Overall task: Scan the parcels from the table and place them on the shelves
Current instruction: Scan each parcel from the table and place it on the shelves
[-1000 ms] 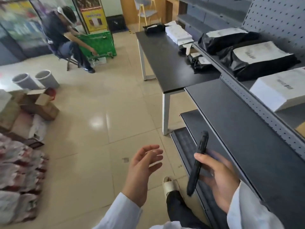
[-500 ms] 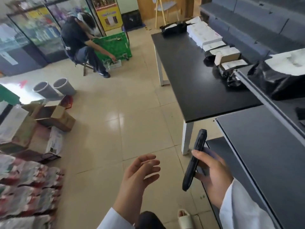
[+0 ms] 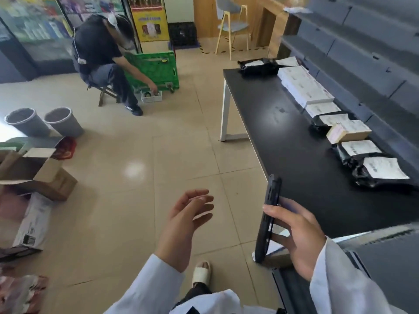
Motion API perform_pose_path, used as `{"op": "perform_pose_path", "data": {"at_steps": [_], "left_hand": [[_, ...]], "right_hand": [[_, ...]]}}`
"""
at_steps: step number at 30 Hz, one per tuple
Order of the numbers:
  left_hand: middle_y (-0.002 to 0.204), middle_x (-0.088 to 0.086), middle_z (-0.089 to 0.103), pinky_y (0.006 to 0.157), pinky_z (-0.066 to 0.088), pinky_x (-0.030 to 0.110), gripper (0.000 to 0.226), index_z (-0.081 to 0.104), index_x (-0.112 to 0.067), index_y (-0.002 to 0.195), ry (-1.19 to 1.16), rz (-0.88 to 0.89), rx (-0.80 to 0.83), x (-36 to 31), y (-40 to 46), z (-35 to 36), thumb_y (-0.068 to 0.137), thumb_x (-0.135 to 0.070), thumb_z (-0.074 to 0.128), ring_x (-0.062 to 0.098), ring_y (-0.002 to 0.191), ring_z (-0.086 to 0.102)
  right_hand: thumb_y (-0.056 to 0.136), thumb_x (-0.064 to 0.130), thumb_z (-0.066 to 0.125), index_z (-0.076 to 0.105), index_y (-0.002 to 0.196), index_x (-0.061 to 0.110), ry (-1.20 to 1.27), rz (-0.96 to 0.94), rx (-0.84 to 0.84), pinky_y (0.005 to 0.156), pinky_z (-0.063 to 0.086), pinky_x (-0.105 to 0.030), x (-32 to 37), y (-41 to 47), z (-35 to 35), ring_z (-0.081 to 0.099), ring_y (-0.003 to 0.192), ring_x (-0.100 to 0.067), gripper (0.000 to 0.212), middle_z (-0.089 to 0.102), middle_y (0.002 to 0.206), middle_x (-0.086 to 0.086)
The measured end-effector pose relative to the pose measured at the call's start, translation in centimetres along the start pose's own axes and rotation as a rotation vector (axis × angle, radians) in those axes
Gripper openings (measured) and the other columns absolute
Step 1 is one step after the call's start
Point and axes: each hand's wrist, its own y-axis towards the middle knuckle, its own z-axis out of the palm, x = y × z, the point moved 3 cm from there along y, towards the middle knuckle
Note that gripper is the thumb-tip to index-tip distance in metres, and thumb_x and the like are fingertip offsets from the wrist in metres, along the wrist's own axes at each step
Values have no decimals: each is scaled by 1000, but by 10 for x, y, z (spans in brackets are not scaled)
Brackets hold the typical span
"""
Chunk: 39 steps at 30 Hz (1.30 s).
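A: What had moved since half a second before?

B: The view had swung left off the shelves (image 3: 383, 264), so the whole black table (image 3: 283, 141) came into sight, and the scanner (image 3: 268, 217) stood closer to the table's near edge.

A: And the right hand (image 3: 297, 239)?

B: It gripped the black scanner upright, thumb across its front, fingers curled behind it, just off the table's near corner.

A: The left hand (image 3: 183, 225)?

B: Held out over the floor, palm turned inward, fingers loosely spread, holding nothing.

A: Where were the parcels?

B: Along the table's far side: a black bag with a white label (image 3: 383, 173) nearest, another bag (image 3: 358, 150) touching it, then a brown box (image 3: 348, 132), then white boxes (image 3: 305, 87) further back.

A: Anyone else?

B: A seated person (image 3: 102, 62) reached down beside a green crate (image 3: 156, 69), with two grey bins (image 3: 45, 121) nearby.
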Motion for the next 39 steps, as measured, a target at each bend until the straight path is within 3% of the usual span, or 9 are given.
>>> {"op": "perform_pose_path", "data": {"at_steps": [5, 8, 12, 18, 28, 31, 34, 39], "left_hand": [[101, 8, 73, 93, 53, 41, 19, 68, -7, 109, -7, 1, 22, -58, 89, -11, 96, -6, 53, 21, 93, 67], [100, 8, 74, 90, 53, 39, 18, 69, -8, 106, 14, -45, 58, -69, 127, -6, 96, -6, 54, 21, 92, 67], [103, 11, 74, 89, 53, 39, 18, 70, -8, 104, 99, -112, 142, -77, 176, 10, 95, -4, 55, 21, 91, 67], [102, 9, 74, 88, 54, 39, 18, 73, -12, 99, 196, -101, 125, -118, 295, 34, 93, -6, 57, 21, 90, 68], [101, 9, 74, 85, 55, 37, 19, 72, -10, 102, 380, -51, 201, -219, 489, 132, 94, -4, 56, 19, 87, 69], [104, 8, 74, 87, 56, 37, 20, 72, -13, 105, 434, -71, 259, -221, 534, 158, 94, -6, 57, 23, 94, 70], [105, 8, 74, 89, 55, 39, 21, 72, -12, 104, 503, -140, 360, -215, 577, 182, 93, -4, 57, 22, 95, 69], [100, 11, 70, 79, 51, 32, 15, 71, -10, 101, 595, -183, 481, -203, 706, 243, 92, -5, 59, 19, 87, 64]], "right_hand": [[82, 14, 75, 72, 110, 9, 33, -61, -1, 69, 58, -36, 46, 55, 67, 67, 95, -28, 29, 69, 100, -16], [81, 16, 75, 73, 110, 13, 24, -26, -36, 72, 58, -38, 54, 87, 82, 68, 103, -31, 29, 71, 108, -15], [81, 13, 75, 75, 100, 13, 47, 12, -123, 69, 57, -40, 66, 145, 88, 67, 93, -28, 19, 69, 92, -11], [83, 13, 74, 73, 101, 13, 111, 44, -151, 62, 55, -36, 98, 260, 103, 66, 88, -26, 18, 69, 84, -6], [87, 16, 71, 67, 90, 14, 279, -21, -183, 66, 50, -36, 238, 454, 129, 59, 70, -20, 6, 61, 71, -1], [87, 12, 70, 62, 88, 11, 327, -69, -199, 66, 47, -36, 271, 490, 133, 59, 59, -15, 7, 57, 67, -2], [86, 12, 70, 64, 93, 10, 344, -71, -209, 72, 45, -41, 286, 516, 131, 57, 65, -19, 10, 54, 77, -9], [84, 10, 71, 68, 89, 13, 401, -49, -407, 62, 50, -36, 293, 572, 112, 62, 56, -14, 6, 59, 72, -4]]}}
